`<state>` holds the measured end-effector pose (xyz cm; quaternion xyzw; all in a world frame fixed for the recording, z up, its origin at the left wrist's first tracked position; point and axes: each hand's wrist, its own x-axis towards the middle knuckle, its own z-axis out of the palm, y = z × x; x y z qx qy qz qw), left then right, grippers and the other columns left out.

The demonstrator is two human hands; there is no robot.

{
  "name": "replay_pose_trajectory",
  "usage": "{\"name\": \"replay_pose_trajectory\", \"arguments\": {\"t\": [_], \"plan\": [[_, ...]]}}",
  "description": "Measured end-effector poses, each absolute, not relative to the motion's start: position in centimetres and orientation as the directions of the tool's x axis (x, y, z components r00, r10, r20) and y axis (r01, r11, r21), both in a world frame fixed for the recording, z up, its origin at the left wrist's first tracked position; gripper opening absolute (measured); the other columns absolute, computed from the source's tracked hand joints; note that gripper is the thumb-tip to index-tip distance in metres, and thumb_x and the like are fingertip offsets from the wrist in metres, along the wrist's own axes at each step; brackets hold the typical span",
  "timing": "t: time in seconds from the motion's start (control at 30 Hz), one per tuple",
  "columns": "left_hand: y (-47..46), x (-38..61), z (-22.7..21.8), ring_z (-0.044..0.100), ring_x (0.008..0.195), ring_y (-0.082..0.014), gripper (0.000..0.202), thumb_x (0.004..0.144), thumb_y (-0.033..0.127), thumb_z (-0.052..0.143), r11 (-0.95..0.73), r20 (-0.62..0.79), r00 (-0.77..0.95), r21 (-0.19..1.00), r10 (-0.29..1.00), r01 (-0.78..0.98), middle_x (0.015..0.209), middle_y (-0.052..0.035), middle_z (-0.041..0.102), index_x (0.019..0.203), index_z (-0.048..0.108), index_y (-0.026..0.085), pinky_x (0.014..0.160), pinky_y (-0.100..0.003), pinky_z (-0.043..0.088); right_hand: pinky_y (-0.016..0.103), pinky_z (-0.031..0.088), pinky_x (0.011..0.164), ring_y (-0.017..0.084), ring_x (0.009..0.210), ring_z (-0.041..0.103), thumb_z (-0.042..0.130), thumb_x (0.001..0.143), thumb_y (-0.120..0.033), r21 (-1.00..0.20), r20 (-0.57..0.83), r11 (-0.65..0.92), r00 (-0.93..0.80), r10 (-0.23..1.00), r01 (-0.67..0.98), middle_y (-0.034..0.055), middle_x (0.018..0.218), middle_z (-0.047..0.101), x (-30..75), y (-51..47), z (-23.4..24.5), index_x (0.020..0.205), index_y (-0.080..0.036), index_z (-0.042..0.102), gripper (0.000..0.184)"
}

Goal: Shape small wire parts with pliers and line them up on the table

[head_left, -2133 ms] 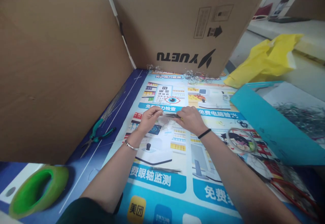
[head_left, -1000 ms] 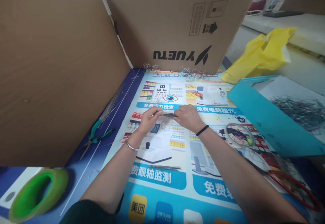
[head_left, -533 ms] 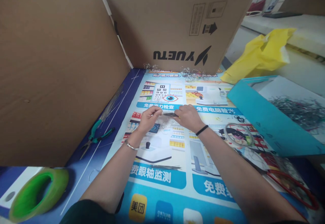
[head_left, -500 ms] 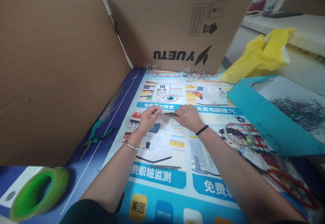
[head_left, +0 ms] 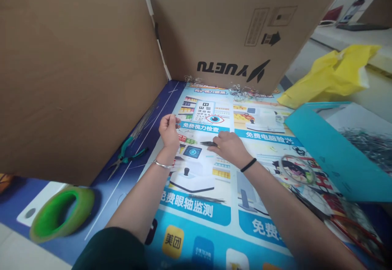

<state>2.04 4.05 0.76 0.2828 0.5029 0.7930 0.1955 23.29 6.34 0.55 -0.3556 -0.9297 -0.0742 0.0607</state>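
My left hand (head_left: 168,129) is raised a little over the printed poster mat (head_left: 202,221), fingers pinched together on something thin that I cannot make out. It hovers near a bundle of thin wires (head_left: 147,117) lying along the cardboard wall. Resting on the mat, my right hand (head_left: 228,147) is closed on a small dark tool (head_left: 208,143) whose tip points left. The two hands are apart, about a hand's width between them.
Teal-handled pliers (head_left: 127,156) lie left of my left hand. A green tape roll (head_left: 61,213) sits at the near left. Cardboard panels (head_left: 76,70) wall the left and back. A clear tape ring (head_left: 297,168), a teal tray (head_left: 324,147) of wire scraps and a yellow bag (head_left: 330,74) are on the right.
My left hand has drawn away from my right hand, moving left and up toward the wire bundle. The right hand stays on the mat with the dark tool.
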Motion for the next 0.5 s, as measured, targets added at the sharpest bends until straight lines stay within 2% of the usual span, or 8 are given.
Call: {"name": "replay_pose_trajectory", "arguments": {"t": [0.17, 0.5], "plan": [[4.6, 0.4, 1.0, 0.056, 0.062, -0.0076, 0.021, 0.073, 0.036, 0.061, -0.462, 0.158, -0.833, 0.878, 0.531, -0.127, 0.068, 0.0016, 0.057, 0.08, 0.055, 0.017, 0.052, -0.017, 0.04, 0.032, 0.023, 0.071, 0.021, 0.085, 0.048, 0.046, 0.085, -0.051, 0.167, 0.179, 0.757, -0.774, 0.607, 0.632, 0.0091, 0.085, 0.058, 21.6, 5.5, 1.6, 0.086, -0.018, 0.064, 0.038], [4.5, -1.6, 2.2, 0.057, 0.06, -0.0077, 0.023, 0.073, 0.04, 0.061, -0.49, 0.112, -0.874, 0.858, 0.473, -0.155, 0.067, 0.0028, 0.057, 0.079, 0.053, 0.019, 0.052, -0.019, 0.04, 0.033, 0.024, 0.07, 0.022, 0.085, 0.049, 0.046, 0.085, -0.05, 0.234, 0.139, 0.746, -0.781, 0.609, 0.624, 0.0102, 0.088, 0.059, 19.6, 5.7, 1.6, 0.087, -0.018, 0.066, 0.038]]}}
